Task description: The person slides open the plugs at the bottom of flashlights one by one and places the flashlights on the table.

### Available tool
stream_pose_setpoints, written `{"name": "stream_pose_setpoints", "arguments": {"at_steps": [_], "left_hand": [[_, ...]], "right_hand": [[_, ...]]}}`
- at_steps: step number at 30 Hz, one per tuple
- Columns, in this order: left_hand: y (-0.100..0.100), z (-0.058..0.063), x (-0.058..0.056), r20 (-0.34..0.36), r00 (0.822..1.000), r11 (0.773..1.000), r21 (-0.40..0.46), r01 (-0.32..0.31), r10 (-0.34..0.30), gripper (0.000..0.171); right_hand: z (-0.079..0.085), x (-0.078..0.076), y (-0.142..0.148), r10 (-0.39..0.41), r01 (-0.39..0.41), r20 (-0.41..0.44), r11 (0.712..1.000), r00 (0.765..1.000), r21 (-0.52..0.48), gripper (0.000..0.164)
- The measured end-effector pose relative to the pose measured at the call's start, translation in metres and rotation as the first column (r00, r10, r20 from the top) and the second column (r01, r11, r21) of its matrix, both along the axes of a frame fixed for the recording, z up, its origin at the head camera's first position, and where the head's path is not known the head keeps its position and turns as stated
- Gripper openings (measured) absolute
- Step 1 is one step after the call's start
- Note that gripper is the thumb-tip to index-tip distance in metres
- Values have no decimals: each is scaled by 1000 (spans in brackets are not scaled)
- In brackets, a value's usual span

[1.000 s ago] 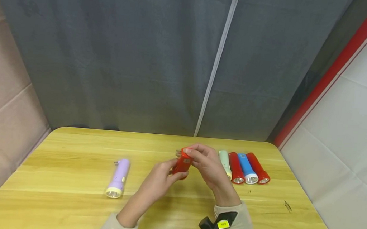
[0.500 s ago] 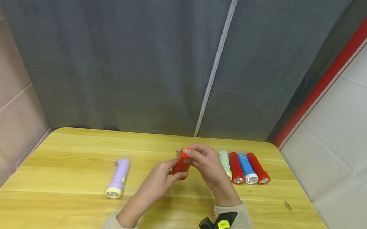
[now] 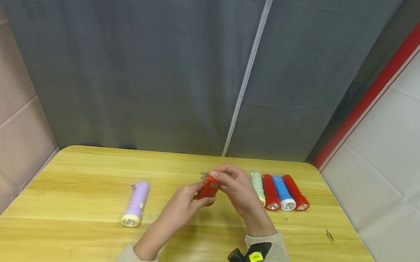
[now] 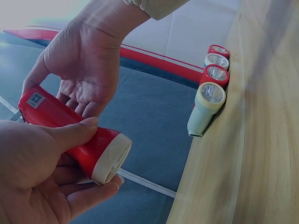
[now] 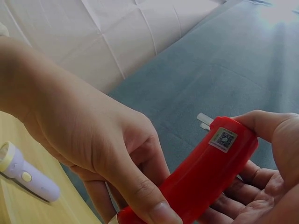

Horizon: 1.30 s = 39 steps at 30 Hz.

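Above the middle of the table, both hands hold one red flashlight [image 4: 91, 148] with a cream lens ring. My left hand [image 3: 179, 206] grips its body near the lens end, thumb across the top, as the left wrist view shows. My right hand [image 3: 236, 188] pinches the tail end, thumb on the end cap. Metal plug prongs [image 5: 204, 121] stick out of that tail, beside a small QR label [image 5: 223, 140]. To the left on the table lies a purple flashlight [image 3: 137, 203] with a cream head, its prongs also out.
At the right, a row of flashlights lies side by side: a mint one [image 3: 257, 187], a red one [image 3: 270, 192], a blue one [image 3: 283, 192] and another red one [image 3: 295, 191]. Dark marks [image 3: 329, 236] show on the wooden table [image 3: 75, 239]. A grey curtain [image 3: 144, 68] hangs behind.
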<state>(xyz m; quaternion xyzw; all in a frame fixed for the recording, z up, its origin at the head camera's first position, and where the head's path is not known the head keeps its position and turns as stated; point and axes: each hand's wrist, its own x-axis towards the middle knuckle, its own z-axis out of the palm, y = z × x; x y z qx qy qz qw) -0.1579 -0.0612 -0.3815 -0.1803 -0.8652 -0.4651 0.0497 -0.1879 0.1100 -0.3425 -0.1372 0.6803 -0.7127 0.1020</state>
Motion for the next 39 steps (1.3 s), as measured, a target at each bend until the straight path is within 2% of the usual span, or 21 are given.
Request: {"name": "stream_pose_setpoints", "arguments": {"at_steps": [14,17,22,25,32,39], "left_hand": [[1,2,2,27,999,1000,-2,-18,18,30],[1,3,2,23,1000,1000,-2,-17,17,31],[1,5,2,39,999,1000,-5,-25,25,33],[-2,6,1,52,998,999,-7,-35,35,35],[-6,6,0,55,997,998,9,-56,55,33],[-6,6,0,62,996,998,-5,-62,62,27]], "right_hand": [[0,-1,4,4,-3,-26,1000,1000,25,14],[1,-2,5,4,-3,-32,999,999,40,23],[3,-2,7,2,-2,-4,999,1000,49,47],[4,-1,8,16,-15,-7,998,1000,53,52],[3,-1,10,41,-24,-107,988,993,153,39],[2,-4,13,19,17,-151,971,988,237,50]]}}
